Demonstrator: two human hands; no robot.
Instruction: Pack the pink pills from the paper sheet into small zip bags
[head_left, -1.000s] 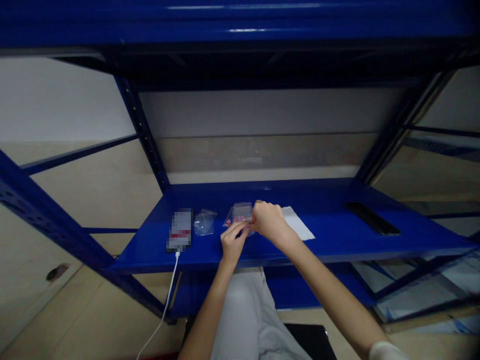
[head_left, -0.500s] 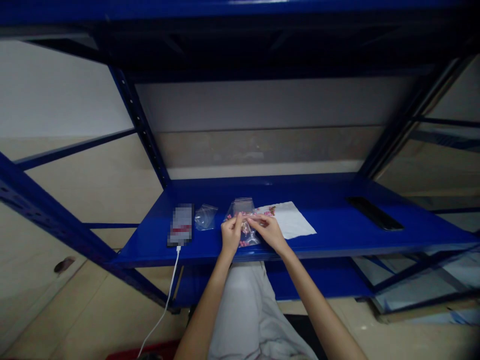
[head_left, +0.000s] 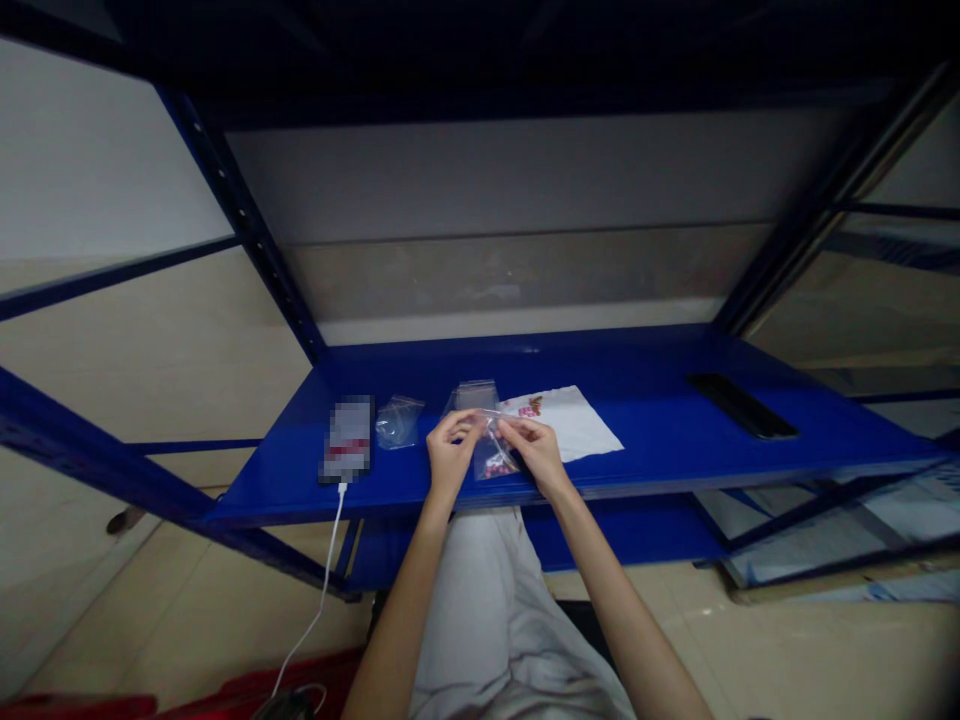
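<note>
Head view: left hand and right hand pinch a clear bag at lower centre, drawing its top taut; pink pieces settle low, above the blue shelf.

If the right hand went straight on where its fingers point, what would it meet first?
The right hand meets the clear zip bag first, pinching it; the left hand looks next, though depth is unclear.

we look to be in storeroom or stockroom: blue steel shelving rack, beige floor, plain pale wall.
</note>
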